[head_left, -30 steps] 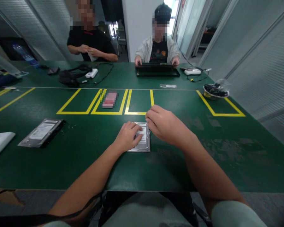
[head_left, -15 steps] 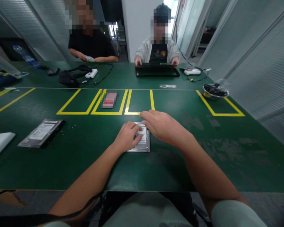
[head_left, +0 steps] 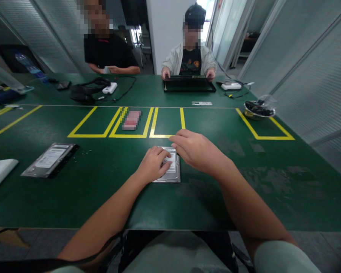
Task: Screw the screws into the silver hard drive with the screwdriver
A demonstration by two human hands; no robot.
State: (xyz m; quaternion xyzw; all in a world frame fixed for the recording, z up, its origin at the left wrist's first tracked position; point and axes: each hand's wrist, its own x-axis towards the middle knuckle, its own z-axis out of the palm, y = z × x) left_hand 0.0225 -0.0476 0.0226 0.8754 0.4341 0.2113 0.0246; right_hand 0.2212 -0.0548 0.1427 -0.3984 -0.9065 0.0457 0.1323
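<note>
Left, a second drive (head_left: 51, 157) lies apart, likely for elbow room. The left hand (head_left: 152, 163) spreads over the near-centre hard drive (head_left: 174, 167), seemingly steadying it; the right hand (head_left: 193, 149), fingers bunched (holding anything? can't tell), is at its far-right corner.

- I see a long green bench (head_left: 82, 204) across most of my view, its top scuffed toward the right edge.
- A thin pale seam (head_left: 218, 108) crosses it, with yellow tape outlines (head_left: 86, 135) on the near side.
- Past the far edge I get a plain white wall (head_left: 166, 38), and a bright window (head_left: 209, 17) just right of it.
- Ribbed panels (head_left: 58, 30) rise behind the far edge toward the left; pale ribbed partitions (head_left: 304, 60) line the right edge.
- Left of the white wall I make out a dim opening (head_left: 118, 22).
- Below the near edge I see grey floor (head_left: 326, 246).
- The light reads soft and cool.
</note>
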